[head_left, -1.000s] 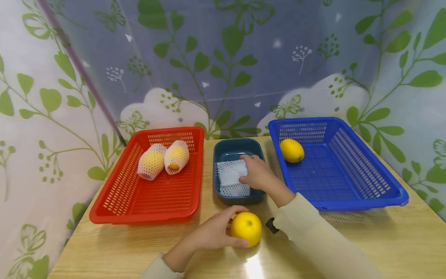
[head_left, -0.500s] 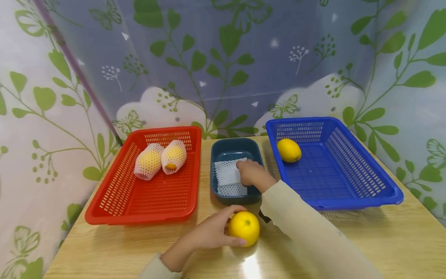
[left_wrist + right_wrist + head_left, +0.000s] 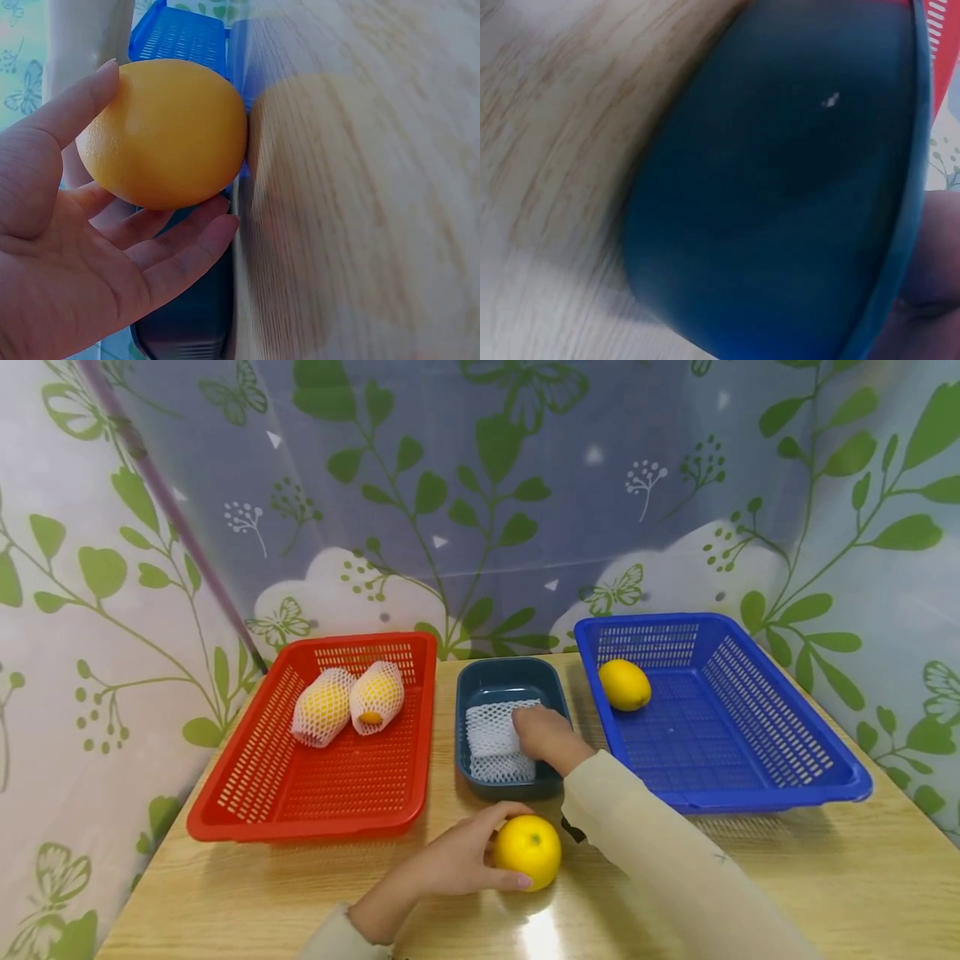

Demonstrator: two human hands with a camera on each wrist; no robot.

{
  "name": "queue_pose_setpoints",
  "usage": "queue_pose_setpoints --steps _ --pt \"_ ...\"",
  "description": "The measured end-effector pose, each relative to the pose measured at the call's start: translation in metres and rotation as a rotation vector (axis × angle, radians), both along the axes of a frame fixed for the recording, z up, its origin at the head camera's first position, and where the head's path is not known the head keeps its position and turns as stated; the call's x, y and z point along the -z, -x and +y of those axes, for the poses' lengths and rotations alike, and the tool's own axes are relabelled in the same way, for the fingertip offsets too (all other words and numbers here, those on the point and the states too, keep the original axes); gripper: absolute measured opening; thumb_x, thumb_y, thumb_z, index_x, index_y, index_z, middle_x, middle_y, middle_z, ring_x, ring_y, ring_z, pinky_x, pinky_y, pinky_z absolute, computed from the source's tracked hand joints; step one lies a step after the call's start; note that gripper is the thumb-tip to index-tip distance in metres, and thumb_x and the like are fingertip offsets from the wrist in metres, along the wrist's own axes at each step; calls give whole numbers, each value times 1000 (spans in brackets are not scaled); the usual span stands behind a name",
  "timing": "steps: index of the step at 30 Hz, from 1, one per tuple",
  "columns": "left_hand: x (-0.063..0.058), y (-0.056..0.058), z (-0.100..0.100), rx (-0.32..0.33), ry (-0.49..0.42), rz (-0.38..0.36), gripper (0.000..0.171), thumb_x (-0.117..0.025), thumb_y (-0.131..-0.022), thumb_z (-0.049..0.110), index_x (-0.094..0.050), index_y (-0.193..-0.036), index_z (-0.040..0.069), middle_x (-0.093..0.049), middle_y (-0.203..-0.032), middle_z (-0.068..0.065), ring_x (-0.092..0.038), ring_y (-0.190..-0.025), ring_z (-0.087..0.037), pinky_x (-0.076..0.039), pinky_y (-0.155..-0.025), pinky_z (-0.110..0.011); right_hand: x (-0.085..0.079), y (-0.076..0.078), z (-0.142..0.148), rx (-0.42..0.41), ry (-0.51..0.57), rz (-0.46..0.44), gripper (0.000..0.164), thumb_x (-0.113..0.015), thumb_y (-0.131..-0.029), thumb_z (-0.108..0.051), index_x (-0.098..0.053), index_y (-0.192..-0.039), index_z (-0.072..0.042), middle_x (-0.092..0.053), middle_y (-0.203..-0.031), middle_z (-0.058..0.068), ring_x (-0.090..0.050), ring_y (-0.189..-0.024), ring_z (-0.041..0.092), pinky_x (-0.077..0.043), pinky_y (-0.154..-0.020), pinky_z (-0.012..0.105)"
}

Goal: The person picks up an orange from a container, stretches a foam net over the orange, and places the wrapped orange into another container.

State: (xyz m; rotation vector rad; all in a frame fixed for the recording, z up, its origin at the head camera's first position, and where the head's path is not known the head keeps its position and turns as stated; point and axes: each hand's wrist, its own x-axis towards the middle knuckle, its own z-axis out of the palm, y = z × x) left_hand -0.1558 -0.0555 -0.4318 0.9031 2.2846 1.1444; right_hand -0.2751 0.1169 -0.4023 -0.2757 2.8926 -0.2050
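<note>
holding yellow fruit [image 3: 529,852] in curled left hand [image 3: 467,858]; cannot tell grip of right hand [image 3: 549,737] by netting [image 3: 495,732] in teal tray [image 3: 512,680].

Leafy printed backdrop [image 3: 480,502], wood-grain tabletop [image 3: 277,889], bright reflected glare [image 3: 542,935]

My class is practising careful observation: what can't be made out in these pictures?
Right hand: fingertips hidden, by its own back in head view, by the teal tub in right wrist view.
White netting: number of layers, head view; top layer and hand cover the rest.
Dark object: identity unclear, head view; cream sleeve partly covers it.
</note>
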Motion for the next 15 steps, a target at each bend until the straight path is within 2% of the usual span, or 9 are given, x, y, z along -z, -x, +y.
queue_pose_setpoints --steps 5,9,11,13,15 --pt "0 0 1 -3 1 13 65 -79 -82 33 -44 -136 24 -54 -129 3 -52 -107 -12 -48 -89 -28 -3 1 0 37 46 74 16 -59 -94 -6 -68 -107 -2 -68 -107 14 -63 -90 29 -54 -85 45" --pt "-1 0 1 -5 11 6 65 -79 -82 34 -44 -136 24 -54 -130 3 -53 -107 -12 -49 -89 -28 -6 2 1 57 86 110 7 -62 -91 -5 -68 -88 -4 -68 -88 10 -61 -74 25 -56 -73 39" --pt "-1 0 1 -4 16 1 65 -79 -82 34 -44 -136 24 -53 -130 4 -52 -107 -12 -49 -89 -29 -10 1 1 55 100 126 12 -62 -89 -5 -64 -78 -7 -63 -76 6 -57 -67 23 -53 -64 34" --pt "-1 0 1 -3 17 -2 65 -78 -83 34 -44 -137 24 -53 -131 4 -52 -107 -13 -49 -90 -29 -15 -1 3 42 125 141 19 -61 -88 -4 -57 -70 -8 -53 -65 3 -49 -59 20 -45 -54 29" --pt "-1 0 1 -2 13 -5 65 -78 -83 33 -44 -137 23 -53 -131 4 -52 -107 -13 -48 -90 -29 -22 -3 4 26 160 167 19 -61 -87 -4 -54 -69 -9 -46 -61 1 -44 -56 18 -38 -50 27"
